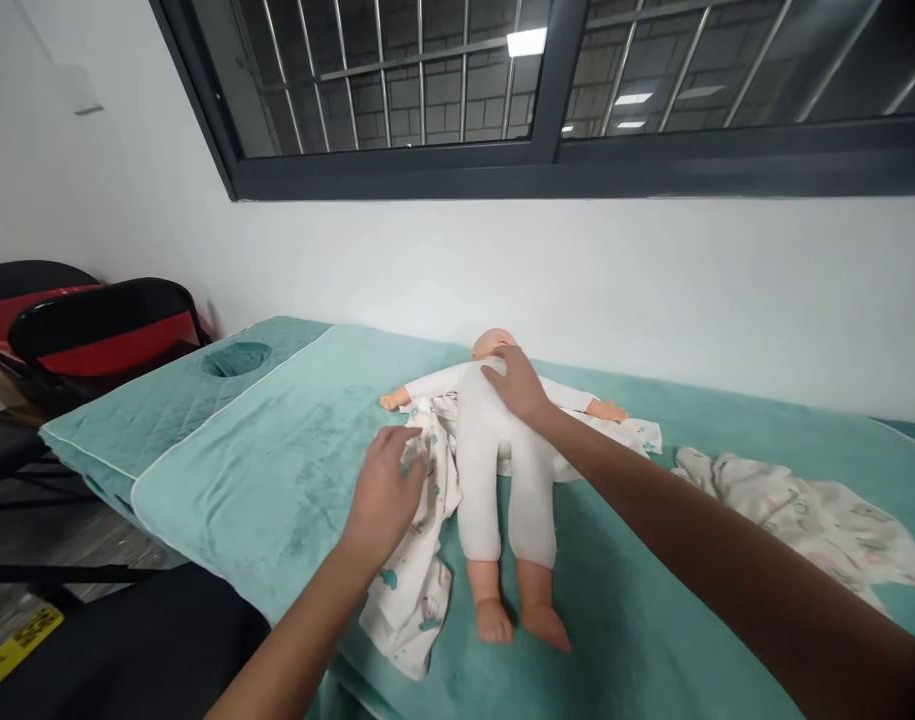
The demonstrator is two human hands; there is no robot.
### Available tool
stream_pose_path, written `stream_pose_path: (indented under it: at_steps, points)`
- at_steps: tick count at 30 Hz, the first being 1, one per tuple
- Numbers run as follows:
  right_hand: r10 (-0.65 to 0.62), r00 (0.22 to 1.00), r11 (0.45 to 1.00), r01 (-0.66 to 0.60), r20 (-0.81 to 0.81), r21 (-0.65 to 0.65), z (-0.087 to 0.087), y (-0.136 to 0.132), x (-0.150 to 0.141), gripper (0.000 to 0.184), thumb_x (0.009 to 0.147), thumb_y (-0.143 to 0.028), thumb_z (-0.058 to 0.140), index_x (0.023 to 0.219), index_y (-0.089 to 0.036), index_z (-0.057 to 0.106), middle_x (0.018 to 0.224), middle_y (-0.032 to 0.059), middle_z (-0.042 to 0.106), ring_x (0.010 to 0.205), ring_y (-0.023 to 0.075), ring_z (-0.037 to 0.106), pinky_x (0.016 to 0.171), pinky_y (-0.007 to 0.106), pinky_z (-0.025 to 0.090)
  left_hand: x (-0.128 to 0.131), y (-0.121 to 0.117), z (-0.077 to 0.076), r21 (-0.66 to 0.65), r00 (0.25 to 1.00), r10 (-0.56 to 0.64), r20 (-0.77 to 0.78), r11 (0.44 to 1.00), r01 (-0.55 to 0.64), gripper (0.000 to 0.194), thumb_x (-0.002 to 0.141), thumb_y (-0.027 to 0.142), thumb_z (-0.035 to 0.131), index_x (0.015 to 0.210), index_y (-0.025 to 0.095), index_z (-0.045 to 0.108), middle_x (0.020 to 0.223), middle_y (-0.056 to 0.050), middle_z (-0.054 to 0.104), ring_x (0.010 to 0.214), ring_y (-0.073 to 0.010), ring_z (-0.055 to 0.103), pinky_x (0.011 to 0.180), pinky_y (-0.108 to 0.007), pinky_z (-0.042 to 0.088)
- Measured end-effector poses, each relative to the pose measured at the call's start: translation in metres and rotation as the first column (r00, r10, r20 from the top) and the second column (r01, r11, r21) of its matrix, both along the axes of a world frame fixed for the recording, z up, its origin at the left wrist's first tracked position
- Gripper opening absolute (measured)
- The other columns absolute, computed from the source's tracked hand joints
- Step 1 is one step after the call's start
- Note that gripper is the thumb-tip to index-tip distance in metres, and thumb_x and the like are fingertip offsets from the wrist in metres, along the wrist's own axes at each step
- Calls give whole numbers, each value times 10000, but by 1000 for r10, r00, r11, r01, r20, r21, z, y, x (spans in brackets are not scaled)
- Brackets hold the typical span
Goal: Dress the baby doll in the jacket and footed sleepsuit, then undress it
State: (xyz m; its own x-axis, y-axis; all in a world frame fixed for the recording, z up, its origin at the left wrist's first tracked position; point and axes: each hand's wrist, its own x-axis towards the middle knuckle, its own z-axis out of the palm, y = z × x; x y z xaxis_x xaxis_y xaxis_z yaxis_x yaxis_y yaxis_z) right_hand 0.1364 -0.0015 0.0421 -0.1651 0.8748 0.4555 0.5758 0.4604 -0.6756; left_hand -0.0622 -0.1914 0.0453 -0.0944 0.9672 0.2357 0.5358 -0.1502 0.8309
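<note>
A baby doll (494, 460) in a white bodysuit lies on its back on a teal padded table (292, 470), head toward the wall. A white patterned garment (416, 570) is spread under and beside it. My left hand (386, 490) pinches the garment's edge at the doll's left side, fingers closed on the cloth. My right hand (517, 385) rests flat on the doll's chest near the neck, fingers stretched out.
Another crumpled patterned cloth (794, 515) lies on the table to the right. Black and red folding chairs (104, 330) stand at the left. A white wall and a barred window (547, 80) are behind the table. The table's front edge is close to me.
</note>
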Motion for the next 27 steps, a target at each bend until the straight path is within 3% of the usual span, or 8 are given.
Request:
stream_pose_path:
  at_steps: [3, 6, 11, 14, 16, 19, 23, 27]
  points:
    - [-200, 979, 969, 204, 44, -142, -6, 22, 31, 607, 855, -475, 510, 1330, -110, 409, 1414, 212, 420, 1315, 318, 383, 1087, 440, 282, 13, 13, 12, -153, 988, -13, 151, 988, 37, 347, 859, 377, 509, 1147, 212, 609, 1193, -63, 637, 1088, -240, 596, 959, -374, 451]
    - [-253, 963, 906, 268, 88, -328, -12, 42, 57, 851, 821, -636, 489, 1404, -45, 305, 1348, 264, 492, 1225, 362, 492, 1013, 472, 362, 31, 29, 3, -357, 958, -27, 284, 925, 132, 361, 826, 417, 560, 1082, 171, 626, 1095, -80, 680, 1013, -259, 626, 886, -387, 489]
    - [-120, 988, 859, 152, 97, -489, -9, 69, 73, 801, 733, -708, 579, 1253, -98, 559, 1292, 227, 581, 1179, 367, 548, 989, 445, 400, 55, 57, -23, -362, 734, -39, 677, 852, 379, 511, 809, 465, 622, 1213, 155, 578, 1130, -135, 681, 1001, -271, 658, 865, -386, 528]
    - [61, 998, 815, -45, 8, -578, 4, 77, 69, 648, 732, -671, 622, 1114, -150, 676, 1202, 163, 661, 1058, 310, 629, 928, 391, 465, 61, 67, -23, -294, 613, -46, 789, 847, 442, 583, 800, 450, 648, 1301, 182, 519, 1220, -144, 645, 1040, -273, 655, 868, -365, 543]
    - [165, 983, 764, -175, -74, -621, 16, 81, 62, 606, 716, -640, 664, 1088, -163, 698, 1177, 143, 678, 1021, 295, 646, 895, 370, 494, 58, 72, -14, -272, 593, -57, 803, 850, 451, 591, 788, 450, 661, 1305, 198, 522, 1256, -143, 627, 1066, -279, 647, 862, -340, 549]
    - [208, 968, 730, -251, -142, -636, 36, 90, 44, 572, 694, -612, 699, 1065, -177, 708, 1120, 128, 703, 974, 287, 665, 836, 344, 529, 38, 84, 6, -277, 609, -56, 791, 855, 438, 592, 766, 465, 676, 1272, 185, 553, 1228, -151, 642, 1034, -292, 659, 839, -342, 559]
    - [226, 964, 769, -267, -143, -581, 53, 112, -4, 489, 708, -563, 710, 999, -169, 710, 1007, 123, 734, 918, 274, 677, 803, 321, 535, -16, 111, 28, -285, 630, -39, 776, 868, 405, 531, 780, 463, 666, 1188, 132, 596, 1070, -152, 703, 869, -268, 690, 778, -380, 560]
    - [307, 936, 809, -352, -172, -472, 49, 138, -70, 411, 738, -503, 706, 995, -182, 701, 1018, 100, 731, 954, 272, 663, 834, 331, 525, -87, 141, 29, -336, 677, 37, 735, 887, 315, 485, 798, 418, 663, 1158, 100, 594, 939, -117, 722, 809, -237, 681, 771, -389, 543]
